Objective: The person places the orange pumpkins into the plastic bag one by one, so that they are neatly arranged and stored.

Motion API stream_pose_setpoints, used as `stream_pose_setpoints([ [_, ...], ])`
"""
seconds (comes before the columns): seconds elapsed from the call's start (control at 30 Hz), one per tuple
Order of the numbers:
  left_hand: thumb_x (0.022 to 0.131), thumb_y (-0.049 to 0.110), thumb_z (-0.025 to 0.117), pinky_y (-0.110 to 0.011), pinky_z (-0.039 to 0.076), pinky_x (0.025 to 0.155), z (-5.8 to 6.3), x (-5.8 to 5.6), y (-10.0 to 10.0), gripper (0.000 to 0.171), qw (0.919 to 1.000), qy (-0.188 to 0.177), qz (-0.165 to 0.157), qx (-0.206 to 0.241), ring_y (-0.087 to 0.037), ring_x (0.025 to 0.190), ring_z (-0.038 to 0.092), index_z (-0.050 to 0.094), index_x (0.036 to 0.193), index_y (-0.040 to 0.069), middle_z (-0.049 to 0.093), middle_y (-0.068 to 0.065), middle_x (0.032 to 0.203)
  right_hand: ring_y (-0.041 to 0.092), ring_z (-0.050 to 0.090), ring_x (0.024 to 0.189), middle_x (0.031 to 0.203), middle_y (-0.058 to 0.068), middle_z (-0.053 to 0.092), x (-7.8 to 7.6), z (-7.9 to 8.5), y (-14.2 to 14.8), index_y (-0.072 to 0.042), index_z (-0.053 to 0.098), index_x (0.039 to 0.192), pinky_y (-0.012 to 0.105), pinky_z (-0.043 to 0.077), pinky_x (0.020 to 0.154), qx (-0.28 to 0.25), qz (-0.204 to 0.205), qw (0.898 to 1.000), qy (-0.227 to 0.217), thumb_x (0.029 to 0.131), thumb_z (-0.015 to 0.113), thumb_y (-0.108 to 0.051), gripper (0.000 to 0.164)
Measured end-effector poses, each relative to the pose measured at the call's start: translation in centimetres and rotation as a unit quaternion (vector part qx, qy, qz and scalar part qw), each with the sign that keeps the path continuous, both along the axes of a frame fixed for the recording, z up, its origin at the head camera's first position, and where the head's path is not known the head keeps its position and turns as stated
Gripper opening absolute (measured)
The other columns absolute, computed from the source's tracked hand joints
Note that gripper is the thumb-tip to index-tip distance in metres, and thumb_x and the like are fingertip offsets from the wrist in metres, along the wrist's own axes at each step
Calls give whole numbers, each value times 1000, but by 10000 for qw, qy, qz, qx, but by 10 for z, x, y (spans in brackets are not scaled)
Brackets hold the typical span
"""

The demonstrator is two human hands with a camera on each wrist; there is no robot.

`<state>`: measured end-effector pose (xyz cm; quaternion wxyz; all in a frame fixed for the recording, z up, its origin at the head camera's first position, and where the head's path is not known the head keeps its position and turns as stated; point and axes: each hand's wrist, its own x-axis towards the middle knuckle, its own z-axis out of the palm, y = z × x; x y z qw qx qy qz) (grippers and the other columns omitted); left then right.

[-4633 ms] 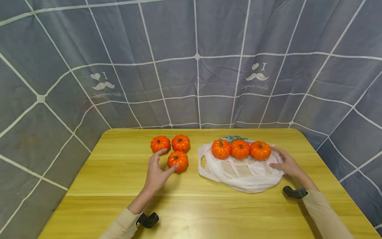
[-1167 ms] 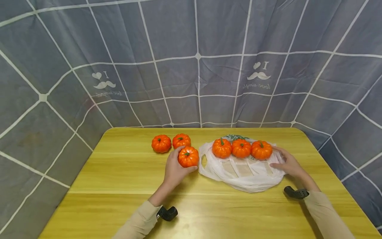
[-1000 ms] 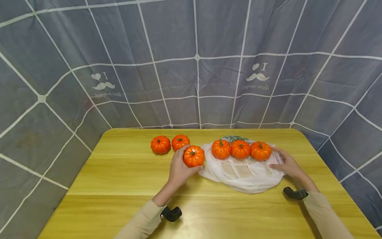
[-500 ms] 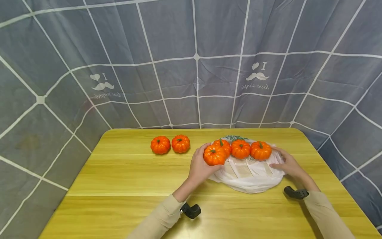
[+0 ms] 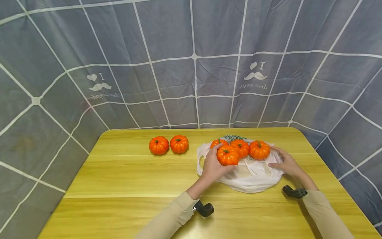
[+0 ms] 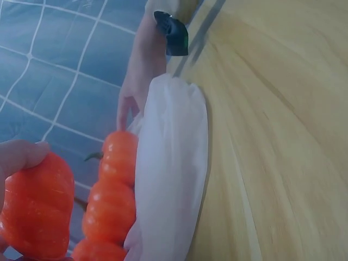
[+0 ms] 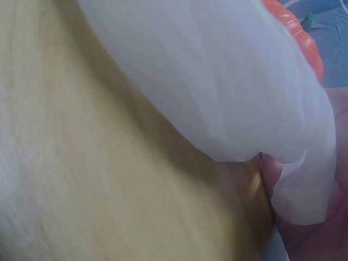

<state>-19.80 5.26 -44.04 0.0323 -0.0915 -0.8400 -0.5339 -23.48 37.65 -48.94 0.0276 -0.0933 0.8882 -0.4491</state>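
Observation:
My left hand [image 5: 213,167] grips a small orange pumpkin [image 5: 227,156] with a green stem, above the left part of a white plastic bag [image 5: 253,182]. The left wrist view shows the held pumpkin [image 6: 41,209] at lower left, with fingers against its side. Three more pumpkins stand in a row along the back of the bag; the left one [image 5: 217,142] is partly hidden by the held one, beside the middle one [image 5: 242,147] and the right one [image 5: 259,150]. My right hand [image 5: 287,164] holds the bag's right edge, thumb toward the front; the bag [image 7: 217,81] hides part of it.
Two other pumpkins, one on the left [image 5: 159,145] and one on the right [image 5: 179,144], sit side by side on the wooden table [image 5: 119,186], left of the bag. A grey checked curtain [image 5: 179,79] hangs behind the table and along both sides.
My left hand has taken the front pumpkin from the left group and carried it right, over the bag, in front of the pumpkin row. My right hand has stayed at the bag's edge.

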Motion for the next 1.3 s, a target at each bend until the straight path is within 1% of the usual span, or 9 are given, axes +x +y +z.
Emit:
stream_pose_setpoints([
  [0.3,64,30,87,-45,49,93,-5,-1,30,88,9998,15,-93,-179,-26,116,56,42,138,13,56,-8,130,58,22,133,147,38,25,0,0,0,8,31,144,73,20,103,61,-36,10000,7,79,74,-6,79],
  [0.53,62,34,88,-40,46,97,-6,1,53,88,9992,-258,-143,-271,-22,118,54,44,137,18,57,-4,129,55,29,130,146,37,28,0,0,1,8,31,144,70,27,102,103,-8,9999,31,80,74,-6,79],
  [0.73,63,34,88,-36,46,99,-11,2,70,89,9991,-347,-79,-216,-23,118,54,42,136,15,57,-7,129,54,31,130,146,37,30,-1,0,3,7,32,143,68,29,102,136,43,9999,97,80,74,-6,77],
  [0.8,63,33,88,-35,45,100,-12,3,75,88,9990,-415,-104,-160,-22,119,55,42,136,15,57,-7,130,53,33,129,145,36,31,-1,0,4,7,33,143,62,34,101,143,78,9998,151,80,74,-6,77],
  [0.9,63,33,89,-36,45,101,-14,5,80,89,9986,-470,-213,-115,-23,120,54,42,136,13,56,-7,131,50,38,126,145,35,33,-2,1,4,6,34,143,36,42,96,150,125,9996,224,80,74,-6,76],
  [1.0,63,33,89,-35,45,101,-15,6,86,89,9983,-504,-272,-146,-22,120,54,42,136,12,56,-6,132,45,43,121,144,34,35,-2,1,6,5,35,143,15,39,85,215,138,9993,265,80,74,-7,76],
  [1.17,63,30,89,-33,46,100,-20,6,96,86,9980,-520,-334,-156,-18,119,54,44,134,13,56,-4,131,15,49,111,142,27,42,-3,-2,9,6,37,141,12,39,82,167,157,9991,350,80,74,-7,72],
  [1.23,63,30,89,-33,46,100,-22,6,98,85,9977,-544,-375,-128,-18,118,55,44,134,13,57,-5,130,15,49,110,142,27,42,-3,-3,10,6,37,141,13,40,83,75,165,9993,336,82,72,-7,70],
  [1.3,64,30,88,-33,46,99,-23,6,100,84,9975,-568,-406,-114,-19,118,56,45,133,12,57,-5,130,25,48,116,144,28,40,-3,-3,10,5,36,141,18,40,87,-49,152,9995,270,84,70,-7,68],
])
